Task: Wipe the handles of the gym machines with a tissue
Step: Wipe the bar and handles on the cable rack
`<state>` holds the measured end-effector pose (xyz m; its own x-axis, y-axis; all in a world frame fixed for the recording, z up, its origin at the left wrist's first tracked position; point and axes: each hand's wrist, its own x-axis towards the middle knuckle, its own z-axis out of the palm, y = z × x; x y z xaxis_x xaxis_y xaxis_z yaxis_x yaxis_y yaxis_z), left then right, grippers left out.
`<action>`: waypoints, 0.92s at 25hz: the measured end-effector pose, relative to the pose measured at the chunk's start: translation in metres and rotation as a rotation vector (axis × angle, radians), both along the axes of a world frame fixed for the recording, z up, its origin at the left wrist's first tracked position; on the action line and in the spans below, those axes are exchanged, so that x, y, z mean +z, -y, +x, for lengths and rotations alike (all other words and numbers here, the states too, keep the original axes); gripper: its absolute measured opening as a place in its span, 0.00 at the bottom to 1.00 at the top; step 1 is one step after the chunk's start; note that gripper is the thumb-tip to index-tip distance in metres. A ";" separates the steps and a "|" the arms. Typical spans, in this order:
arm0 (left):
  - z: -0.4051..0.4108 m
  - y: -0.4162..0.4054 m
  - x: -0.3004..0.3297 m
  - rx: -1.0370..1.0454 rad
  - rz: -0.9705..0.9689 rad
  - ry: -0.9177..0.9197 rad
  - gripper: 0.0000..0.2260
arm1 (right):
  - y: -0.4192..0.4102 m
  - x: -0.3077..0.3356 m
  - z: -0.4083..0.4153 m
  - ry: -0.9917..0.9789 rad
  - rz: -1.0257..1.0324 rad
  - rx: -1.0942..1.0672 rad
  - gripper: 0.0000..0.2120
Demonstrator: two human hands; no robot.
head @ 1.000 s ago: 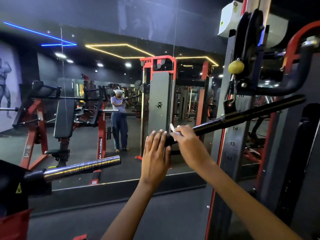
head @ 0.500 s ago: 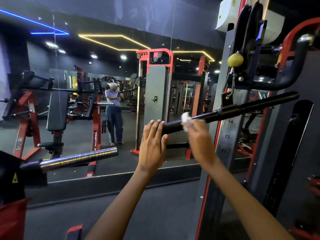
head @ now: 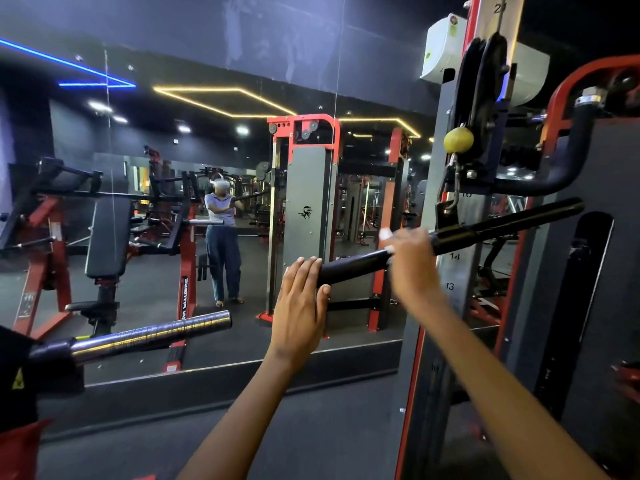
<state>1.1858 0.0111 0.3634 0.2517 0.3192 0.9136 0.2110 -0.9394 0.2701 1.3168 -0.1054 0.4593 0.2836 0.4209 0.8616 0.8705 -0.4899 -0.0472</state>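
While on handle [head: 353, 266], tissue [head: 385, 234] farther along.

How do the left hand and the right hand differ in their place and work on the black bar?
The left hand holds the end of the bar, sharp in the picture; the right hand is nearer the middle and blurred. The right hand holds a white tissue; the left hand holds none. Both touch the same bar.
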 end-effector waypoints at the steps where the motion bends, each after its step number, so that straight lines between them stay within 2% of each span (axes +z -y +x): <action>1: -0.002 0.001 0.000 0.000 0.006 -0.006 0.22 | 0.012 0.010 0.016 -0.101 0.083 -0.149 0.10; 2: -0.002 0.003 0.000 0.005 0.012 -0.004 0.22 | 0.017 0.015 0.025 -0.191 0.158 -0.237 0.10; 3: -0.001 0.006 0.001 0.013 0.013 0.008 0.22 | 0.013 0.013 0.024 -0.224 0.226 -0.233 0.10; 6: 0.004 0.013 0.008 0.044 -0.014 0.067 0.22 | -0.005 -0.024 -0.013 -0.046 0.259 0.172 0.12; 8: 0.004 0.012 0.011 0.053 -0.010 0.088 0.22 | 0.001 -0.054 -0.027 -0.091 0.391 0.368 0.12; 9: 0.002 0.010 0.013 0.048 0.001 0.089 0.22 | 0.007 -0.058 -0.019 -0.221 0.569 0.359 0.12; 11: -0.003 0.006 0.015 0.033 0.016 0.077 0.21 | 0.015 -0.054 0.015 -0.636 0.957 0.259 0.10; 12: -0.004 0.005 0.016 0.029 0.018 0.070 0.21 | 0.017 -0.046 0.031 -0.816 1.089 0.257 0.10; 15: -0.005 0.007 0.015 0.029 0.024 0.059 0.21 | 0.005 -0.023 0.034 -1.050 1.390 0.535 0.09; 16: -0.004 0.007 0.014 0.025 0.025 0.060 0.21 | -0.005 -0.021 0.016 -1.085 1.404 0.596 0.09; 20: -0.009 0.004 0.014 0.003 0.023 0.076 0.21 | -0.021 -0.035 -0.044 -1.302 1.162 0.791 0.11; 21: -0.011 0.002 0.016 0.002 0.024 0.074 0.21 | -0.015 -0.031 -0.039 -1.356 1.197 0.814 0.14; 23: -0.015 0.001 0.019 0.003 0.024 0.066 0.22 | -0.003 -0.015 -0.012 -1.384 1.423 0.747 0.13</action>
